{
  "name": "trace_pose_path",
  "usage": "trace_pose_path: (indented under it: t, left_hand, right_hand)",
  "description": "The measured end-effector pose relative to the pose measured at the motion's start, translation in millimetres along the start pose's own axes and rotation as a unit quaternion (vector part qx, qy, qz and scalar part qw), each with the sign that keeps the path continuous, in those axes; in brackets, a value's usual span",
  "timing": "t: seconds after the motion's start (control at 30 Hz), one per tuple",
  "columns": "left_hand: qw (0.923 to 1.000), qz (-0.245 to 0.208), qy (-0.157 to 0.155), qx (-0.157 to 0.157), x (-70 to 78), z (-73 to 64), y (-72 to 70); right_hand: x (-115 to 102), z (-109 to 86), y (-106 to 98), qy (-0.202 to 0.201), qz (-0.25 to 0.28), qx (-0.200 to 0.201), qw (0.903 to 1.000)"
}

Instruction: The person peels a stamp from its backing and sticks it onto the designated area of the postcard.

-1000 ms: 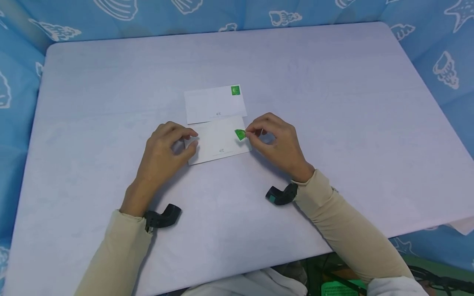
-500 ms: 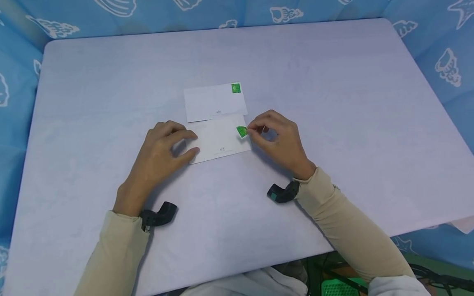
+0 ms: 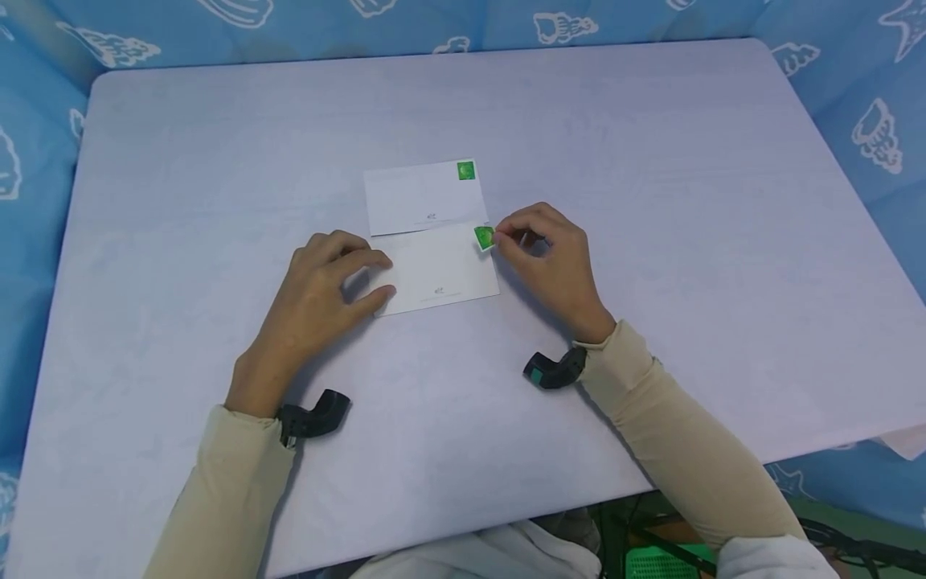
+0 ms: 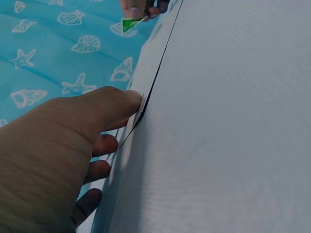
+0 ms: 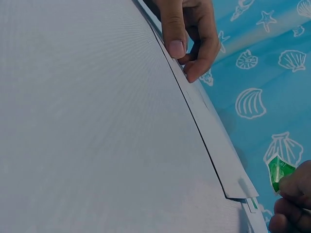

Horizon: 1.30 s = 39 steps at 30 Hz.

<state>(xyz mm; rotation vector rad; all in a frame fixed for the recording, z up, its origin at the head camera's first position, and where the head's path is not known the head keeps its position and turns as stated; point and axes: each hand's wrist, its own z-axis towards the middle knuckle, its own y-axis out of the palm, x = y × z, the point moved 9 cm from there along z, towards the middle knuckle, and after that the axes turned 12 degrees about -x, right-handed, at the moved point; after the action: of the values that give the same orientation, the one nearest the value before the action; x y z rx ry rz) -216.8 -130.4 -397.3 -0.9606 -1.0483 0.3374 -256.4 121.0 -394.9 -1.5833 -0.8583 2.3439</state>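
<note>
Two white envelopes lie one behind the other on the table. My left hand rests on the left end of the near envelope, thumb and forefinger spread apart over it. In the left wrist view the thumb's tip touches the envelope's near edge. My right hand pinches a small green stamp between thumb and forefinger. In the head view this stamp overlaps the near envelope's upper right corner; the right wrist view shows the stamp raised above the paper. The far envelope bears a green stamp at its upper right.
A pale cloth covers the table. Blue curtain with white shell prints hangs behind it and along both sides. Below the near edge at right are a green basket and dark cables. Black cameras sit on both wrists.
My right hand has moved the pinched stamp slightly away and to the right, toward the near envelope's upper right corner. The stamp has turned. The left hand stays on the envelope's left end.
</note>
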Motion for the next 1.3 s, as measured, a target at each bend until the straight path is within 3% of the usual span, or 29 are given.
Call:
trace_pose_path:
  t: [0.37, 0.6, 1.3]
  left_hand:
    - [1.0, 0.004, -0.004, -0.003, 0.3, 1.3, 0.1]
    - [0.9999, 0.007, -0.013, -0.006, -1.1, 1.8, 0.3]
    - [0.9998, -0.007, -0.014, -0.011, 1.2, 1.9, -4.1]
  right_hand:
    - [11.4, 11.7, 6.3, 0.063, -0.008, -0.017, 0.9979]
    - [12.8, 8.6, 11.8, 0.12, 0.022, 0.005, 0.9926]
    - [2.7, 8.1, 16.2, 0.112, -0.038, -0.003, 0.993]
